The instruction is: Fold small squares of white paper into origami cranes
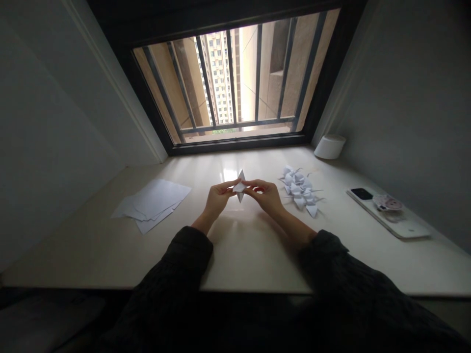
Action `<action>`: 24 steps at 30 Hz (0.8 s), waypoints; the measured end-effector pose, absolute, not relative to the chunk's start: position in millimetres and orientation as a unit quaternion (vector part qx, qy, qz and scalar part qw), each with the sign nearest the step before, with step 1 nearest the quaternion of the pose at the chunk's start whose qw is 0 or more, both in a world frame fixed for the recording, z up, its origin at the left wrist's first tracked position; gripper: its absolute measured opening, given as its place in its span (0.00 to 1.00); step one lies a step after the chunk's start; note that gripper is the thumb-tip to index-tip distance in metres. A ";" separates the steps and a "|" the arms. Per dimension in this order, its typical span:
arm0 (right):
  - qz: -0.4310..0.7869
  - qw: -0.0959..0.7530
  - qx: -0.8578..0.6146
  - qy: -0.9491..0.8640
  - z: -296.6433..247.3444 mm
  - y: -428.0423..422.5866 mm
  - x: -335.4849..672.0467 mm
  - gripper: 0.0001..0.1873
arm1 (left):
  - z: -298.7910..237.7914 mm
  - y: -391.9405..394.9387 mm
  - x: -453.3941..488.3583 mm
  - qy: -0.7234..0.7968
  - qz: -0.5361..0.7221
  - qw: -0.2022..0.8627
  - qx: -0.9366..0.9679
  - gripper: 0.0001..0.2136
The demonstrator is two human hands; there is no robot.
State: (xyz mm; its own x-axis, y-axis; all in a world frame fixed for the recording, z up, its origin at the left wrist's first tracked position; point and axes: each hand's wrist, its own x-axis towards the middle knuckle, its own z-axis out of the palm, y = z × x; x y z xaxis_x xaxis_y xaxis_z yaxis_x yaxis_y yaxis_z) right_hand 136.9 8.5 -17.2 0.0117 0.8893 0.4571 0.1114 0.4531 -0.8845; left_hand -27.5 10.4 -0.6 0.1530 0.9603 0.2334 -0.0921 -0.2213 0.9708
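A small piece of folded white paper (240, 187) is held over the middle of the sill, one point up and one point down. My left hand (220, 195) pinches its left side between thumb and fingers. From the right, my right hand (265, 194) grips the other side the same way, fingertips close to those of the left. To the right of my right hand lies a cluster of folded white paper pieces (300, 189) with thin pointed ends. Left of my left hand is a loose stack of white paper sheets (156, 201).
A pale glossy sill (239, 255) spans the space below a dark-framed barred window (235, 142). At the right lies a white phone (390, 215) with a round grip on its back. A white cylindrical object (330, 147) stands in the back right corner. Walls close both sides.
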 end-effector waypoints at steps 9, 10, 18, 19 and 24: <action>0.332 0.590 -0.416 -0.607 -19.1 10.4 137.9 0.13 | -2.3 12.0 -30.1 0.371 0.512 0.487 0.602 0.19; 0.330 0.589 -0.418 -0.607 -19.0 10.5 138.4 0.13 | -2.5 12.3 -30.6 0.370 0.506 0.482 0.612 0.19; 0.304 0.590 -0.430 -0.612 -17.0 9.8 141.0 0.12 | 14.5 -3.0 -34.0 0.402 0.467 0.210 0.759 0.19; 0.294 0.589 -0.430 -0.618 -16.7 9.1 140.8 0.12 | 16.6 -5.0 -34.4 0.395 0.468 0.175 0.771 0.20; 0.272 0.586 -0.432 -0.629 -15.8 6.6 139.5 0.12 | 14.6 -6.1 -34.7 0.350 0.502 0.060 0.789 0.11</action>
